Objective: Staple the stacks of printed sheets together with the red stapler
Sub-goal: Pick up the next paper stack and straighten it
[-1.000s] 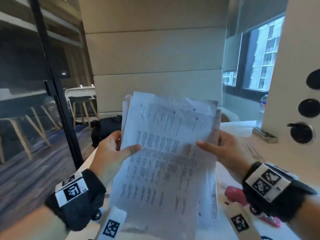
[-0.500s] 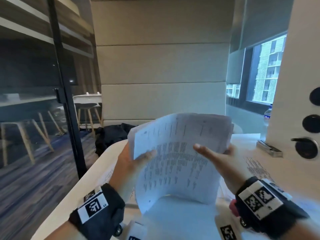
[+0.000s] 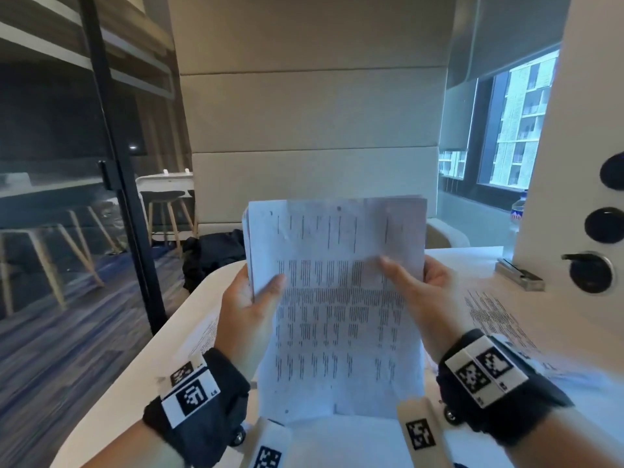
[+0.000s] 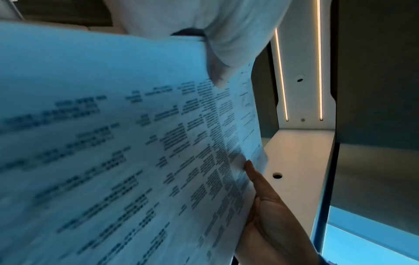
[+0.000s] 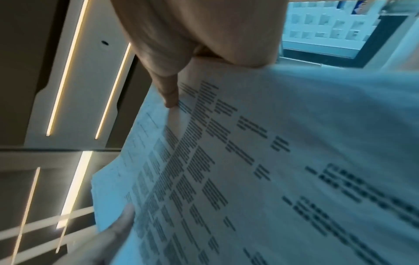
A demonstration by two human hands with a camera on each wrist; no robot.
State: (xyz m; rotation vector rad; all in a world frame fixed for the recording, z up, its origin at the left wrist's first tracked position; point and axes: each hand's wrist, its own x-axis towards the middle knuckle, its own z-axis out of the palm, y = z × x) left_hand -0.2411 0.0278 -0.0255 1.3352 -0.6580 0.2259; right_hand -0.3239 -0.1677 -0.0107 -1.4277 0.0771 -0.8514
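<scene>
Nearest the camera, two black wrist bands with white coded tags frame the lower part of the head view, one on each forearm. Just beyond them the left hand (image 3: 248,307) grips the left edge of a stack of printed sheets (image 3: 337,309), thumb laid across the front page and the other fingers hidden behind the paper. The right hand (image 3: 417,295) grips the right edge the same way, its thumb pressed on the print and its fingers curled round the back. The stack stands nearly upright between the two hands, raised above the white table (image 3: 135,366), with its lower edge close to the tabletop; whether it touches is hard to tell through the blur. The top edges of the pages lie roughly level, with a few sheets showing offset at the upper left corner. More printed sheets (image 3: 493,319) lie flat on the table to the right, behind the right wrist. Farther along that side a small metal block (image 3: 520,276) sits at the foot of a white panel carrying three dark round fittings. Beyond the table's far edge a dark bag (image 3: 212,255) rests at the foot of a beige padded wall, a glass partition stands to the left, and a window on the right shows a pale building.
</scene>
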